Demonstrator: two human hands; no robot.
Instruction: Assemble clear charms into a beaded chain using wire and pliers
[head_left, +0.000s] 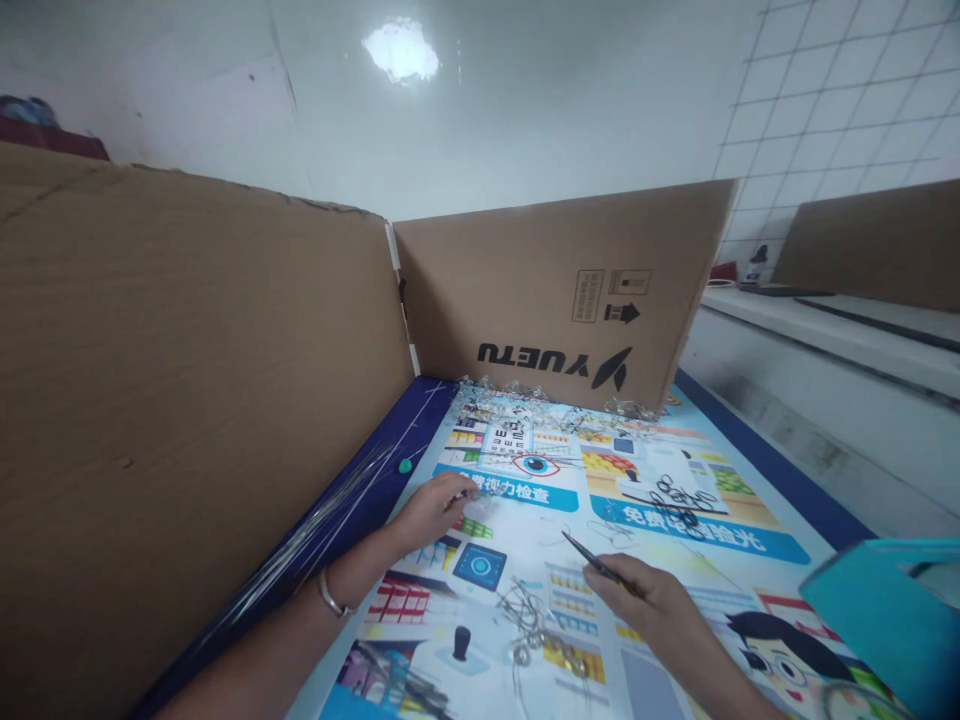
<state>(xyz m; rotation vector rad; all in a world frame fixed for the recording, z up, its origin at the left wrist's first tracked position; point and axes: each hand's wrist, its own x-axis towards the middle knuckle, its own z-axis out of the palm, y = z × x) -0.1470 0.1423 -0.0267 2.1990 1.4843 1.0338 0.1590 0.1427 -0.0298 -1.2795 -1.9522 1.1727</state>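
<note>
My right hand (pixel 637 590) is closed around a pair of dark, pointed tweezers (pixel 604 565), whose tips point up and to the left. Close to those tips lies a thin, faint wire piece (pixel 559 535). To the left, my left hand (pixel 435 508) has its fingers pinched together above the printed sheet (pixel 517 560). A small, clear, shiny bit shows at its fingertips, too blurred to name. Between me and the hands sits a loose pile of silvery wire pieces (pixel 525 610). Black wire loops (pixel 679 500) lie in a tangle farther right.
Cardboard panels stand at the left (pixel 225 350) and the back (pixel 555 290). Long thin wires (pixel 315 520) run along the left edge. Clear wire pieces (pixel 540 395) line the back panel's foot. A teal object (pixel 885 610) is at right. More tweezers (pixel 405 685) lie in front.
</note>
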